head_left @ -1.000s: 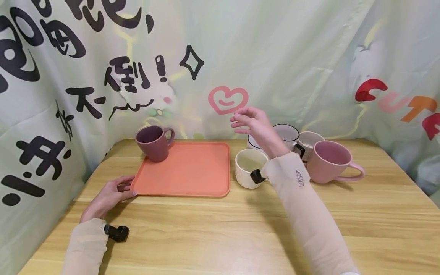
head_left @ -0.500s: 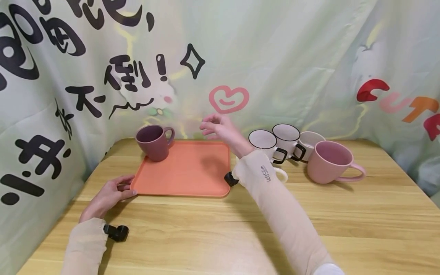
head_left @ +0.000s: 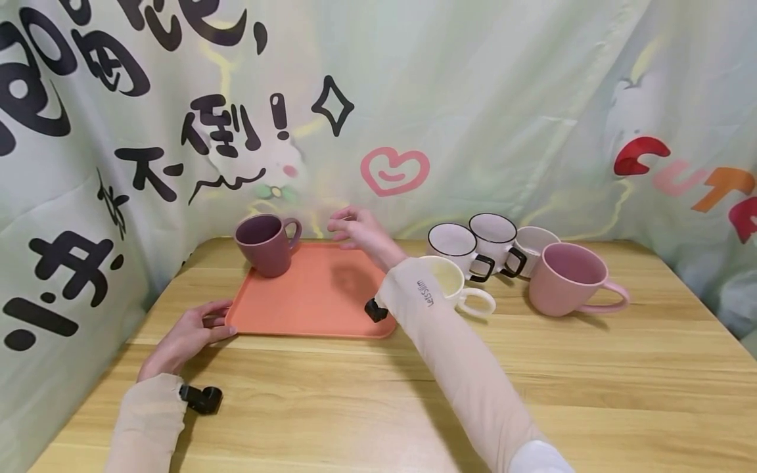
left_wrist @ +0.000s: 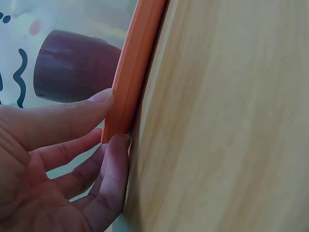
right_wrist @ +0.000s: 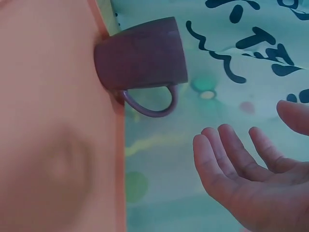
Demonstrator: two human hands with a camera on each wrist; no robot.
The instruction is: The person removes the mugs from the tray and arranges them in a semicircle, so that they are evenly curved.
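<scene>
My left hand (head_left: 192, 332) holds the near left corner of the orange tray (head_left: 313, 315). In the left wrist view the thumb (left_wrist: 101, 95) lies against the rim, with fingers (left_wrist: 116, 159) at the corner's other side. A dark purple mug (head_left: 269, 253) stands upright at the tray's back left, its handle to the right. Over the back right of the tray hovers my right hand (head_left: 363, 233), holding nothing, fingers slightly bent and apart. The right wrist view shows the purple mug (right_wrist: 142, 55) a short gap away from those fingers (right_wrist: 231, 150).
Right of the tray stand a cream mug (head_left: 449, 279), partly hidden by the right sleeve, two white mugs with black rims (head_left: 452, 240), another pale mug (head_left: 535, 243) and a large pink mug (head_left: 564, 282). A printed curtain (head_left: 503, 131) hangs behind the wooden table (head_left: 296, 407).
My right hand has moved left, from in front of the mugs to over the tray, bringing the white mugs back into sight. The left hand, tray and purple mug stay put.
</scene>
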